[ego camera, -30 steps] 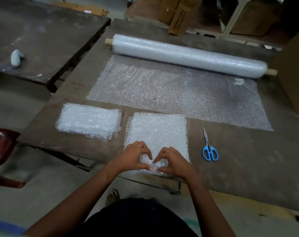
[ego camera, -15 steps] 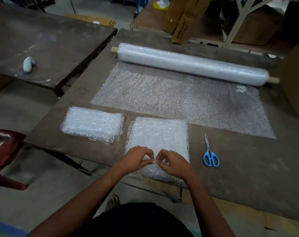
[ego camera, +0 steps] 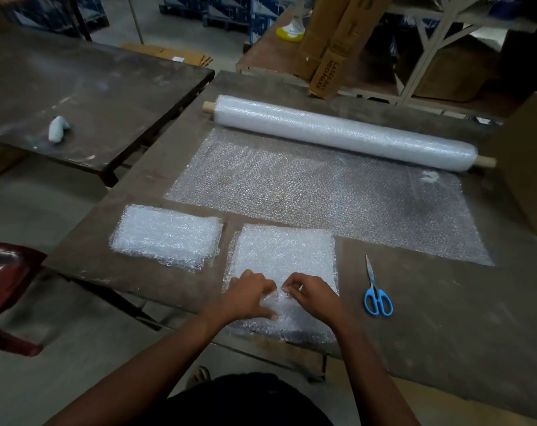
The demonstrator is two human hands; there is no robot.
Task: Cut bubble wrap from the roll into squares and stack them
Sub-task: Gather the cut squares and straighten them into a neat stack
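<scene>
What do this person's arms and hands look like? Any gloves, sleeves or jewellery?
Both forearms are bare, with no sleeves in view. The left hand and right hand wear no gloves, and no rings, watch or bracelets show. A dark garment covers the person's body below.

Bubble wrap roll: clear glossy plastic, bumpy, on a pale wood core. Surface under it: dark worn wood, matt, scuffed. Scissors right of the roll's sheet: metal blades, glossy blue plastic handles.

Both hands pinch the cut bubble wrap square beside scissors.
</scene>
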